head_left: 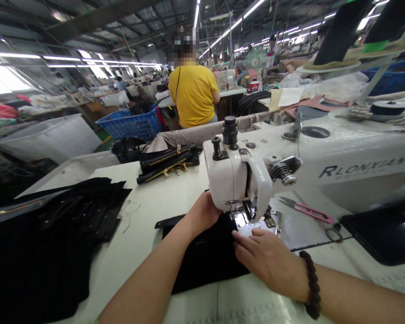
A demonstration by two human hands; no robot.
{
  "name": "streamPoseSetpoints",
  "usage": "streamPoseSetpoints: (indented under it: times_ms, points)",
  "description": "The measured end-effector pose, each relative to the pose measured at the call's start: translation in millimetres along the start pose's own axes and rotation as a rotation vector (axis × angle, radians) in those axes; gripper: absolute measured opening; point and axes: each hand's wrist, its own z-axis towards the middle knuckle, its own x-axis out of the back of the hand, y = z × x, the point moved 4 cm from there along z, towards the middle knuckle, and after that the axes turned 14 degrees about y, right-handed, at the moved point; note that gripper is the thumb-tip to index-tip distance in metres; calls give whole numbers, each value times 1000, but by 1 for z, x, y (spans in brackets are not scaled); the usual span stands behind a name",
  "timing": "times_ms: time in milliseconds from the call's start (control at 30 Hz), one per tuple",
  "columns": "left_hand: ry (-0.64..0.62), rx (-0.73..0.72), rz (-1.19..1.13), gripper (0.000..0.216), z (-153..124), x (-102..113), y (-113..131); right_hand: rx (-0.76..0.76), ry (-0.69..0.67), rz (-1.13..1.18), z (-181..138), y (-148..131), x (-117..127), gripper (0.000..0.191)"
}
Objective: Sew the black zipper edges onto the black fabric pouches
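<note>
A white sewing machine (290,166) stands on the pale table (148,202). Under its needle head lies a black fabric piece (205,256). My left hand (202,213) rests on the far side of that fabric, right behind the machine head, and its fingers are hidden by the head. My right hand (263,256), with a dark bead bracelet on the wrist, lies flat on the fabric with fingers stretched toward the presser foot (245,218).
A pile of black cut pieces (54,225) covers the table's left. Black straps with gold zippers (168,164) lie behind the machine. Pink thread snips (307,209) sit on the machine bed. A person in a yellow shirt (193,94) sits ahead beside a blue basket (131,122).
</note>
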Motion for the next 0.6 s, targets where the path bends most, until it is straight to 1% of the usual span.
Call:
streamPoseSetpoints:
  times_ms: [200,300,367,433,500,567,600]
  points:
    - [7,28,56,20,4,-2,-9,-102,-105,44,5,10,-1,20]
    - [-4,34,101,10,6,-5,-12,-136,-130,59,7,9,-4,18]
    - [-8,28,136,10,6,-4,-11,-159,-140,72,8,10,-4,18]
    - [-12,18,175,12,4,1,-6,-204,-140,127,6,16,2,19]
    - [-16,6,220,15,-3,10,5,-266,-135,256,2,29,16,20]
    - [-37,-19,252,14,-16,20,22,-300,-180,395,-5,46,32,32]
    - [-57,-43,260,17,-24,24,31,-308,-230,432,-10,54,38,38]
